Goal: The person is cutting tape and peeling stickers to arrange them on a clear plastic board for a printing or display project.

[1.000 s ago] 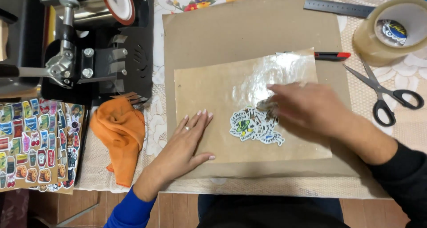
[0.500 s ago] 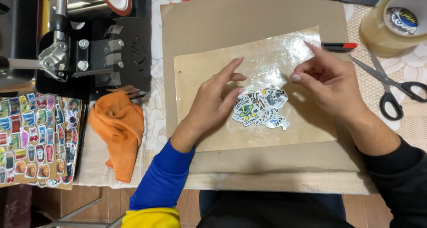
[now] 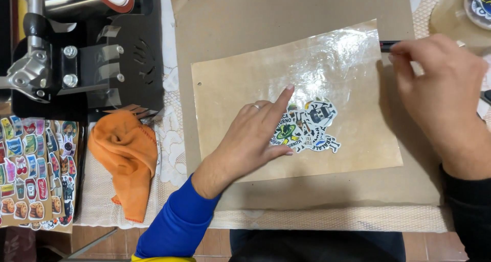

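at the far left a sheet of small colourful stickers (image 3: 30, 172) lies by the desk edge, with a black heat press (image 3: 87, 52) above it and a crumpled orange cloth (image 3: 125, 157) just to its right on the lace desk cover (image 3: 169, 139). next comes a big brown paper sheet (image 3: 296, 11), and on it a smaller tan sheet under glossy clear film (image 3: 327, 62). the left hand (image 3: 250, 134), in a blue sleeve and wearing a ring, lies flat and open on that film, fingers spread, index finger pointing up, its fingertips touching a cluster of printed stickers (image 3: 307, 129) near the middle of the film. further right, the right hand (image 3: 440, 88), in a dark sleeve, has its fingers curled onto a marker (image 3: 387, 46) at the film's upper right edge; only the marker's dark tip shows. a roll of clear tape (image 3: 460, 11) sits in the top right corner
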